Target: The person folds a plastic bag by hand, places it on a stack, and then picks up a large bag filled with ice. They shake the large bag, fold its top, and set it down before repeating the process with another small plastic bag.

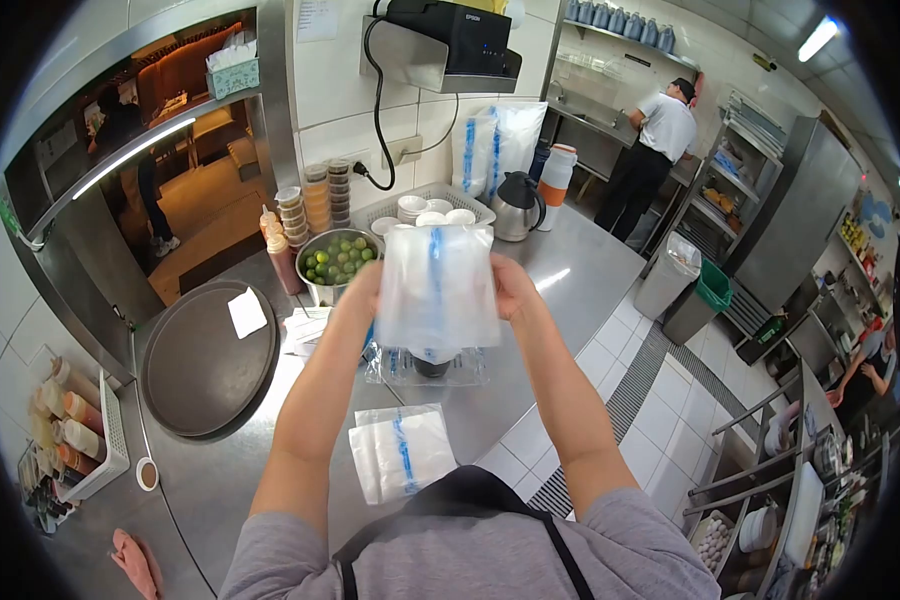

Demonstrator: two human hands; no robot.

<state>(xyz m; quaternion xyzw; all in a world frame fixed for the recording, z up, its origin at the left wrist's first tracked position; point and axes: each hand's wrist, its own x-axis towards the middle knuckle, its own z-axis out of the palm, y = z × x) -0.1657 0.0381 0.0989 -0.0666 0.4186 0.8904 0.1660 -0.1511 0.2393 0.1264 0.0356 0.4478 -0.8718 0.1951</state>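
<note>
Head view: I saw both hands up over the bench's front edge.
Left hand: fingers pinched plastic bag.
Right hand: gripped its other side.
Progress: bag looked empty; bag stack waited near front edge.

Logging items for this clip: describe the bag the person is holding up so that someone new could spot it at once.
Start at the steel counter running from the wall. Above its middle, the left hand and right hand hold up a clear plastic bag by its sides. Unlike the flat stack of bags lying nearer the person, it is raised upright, with a blue stripe down its centre.
</note>
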